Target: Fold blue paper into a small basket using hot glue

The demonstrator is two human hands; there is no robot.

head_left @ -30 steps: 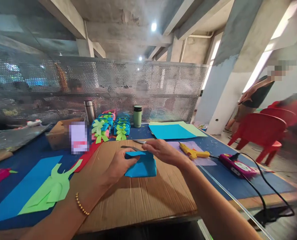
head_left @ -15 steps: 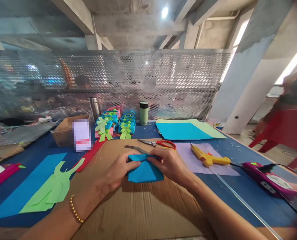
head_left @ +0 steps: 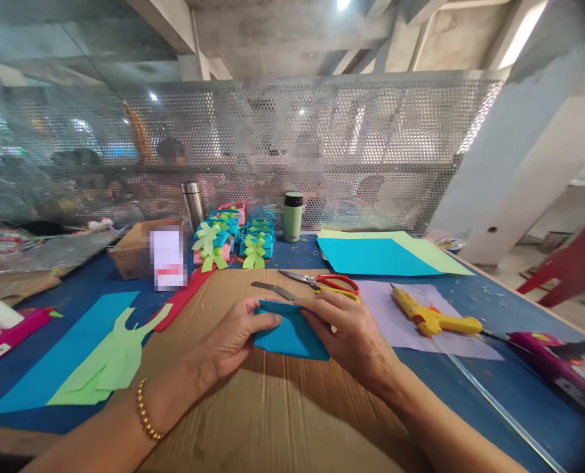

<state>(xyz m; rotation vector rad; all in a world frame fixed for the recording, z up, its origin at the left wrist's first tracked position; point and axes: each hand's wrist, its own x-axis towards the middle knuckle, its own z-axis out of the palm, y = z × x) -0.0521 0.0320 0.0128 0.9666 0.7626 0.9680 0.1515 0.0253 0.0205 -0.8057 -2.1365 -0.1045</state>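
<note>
A folded piece of blue paper (head_left: 292, 336) is held above the cardboard sheet (head_left: 253, 407), its broad face turned toward me. My left hand (head_left: 243, 328) grips its left side, thumb on the near face and fingers behind. My right hand (head_left: 354, 332) is closed on the upper right edge, fingers over the top; its thumb is partly hidden. Just beyond the hands lie red-handled scissors (head_left: 339, 281) and a dark flat blade (head_left: 272, 288). A yellow handle shows beside the right hand, partly covered by it.
On the right, a yellow glue gun (head_left: 433, 318) rests on purple paper (head_left: 378, 309), near a magenta power strip (head_left: 553, 368). Green cut paper (head_left: 117, 361) lies left. Behind stand small paper baskets (head_left: 255, 246), a green tumbler (head_left: 293, 217), a steel flask (head_left: 192, 205) and a cardboard box (head_left: 129, 253).
My right hand has shifted rightward along the paper's top edge, its fingers now extending over it. The pinched top fold looks flatter. The view has tilted slightly down and left.
</note>
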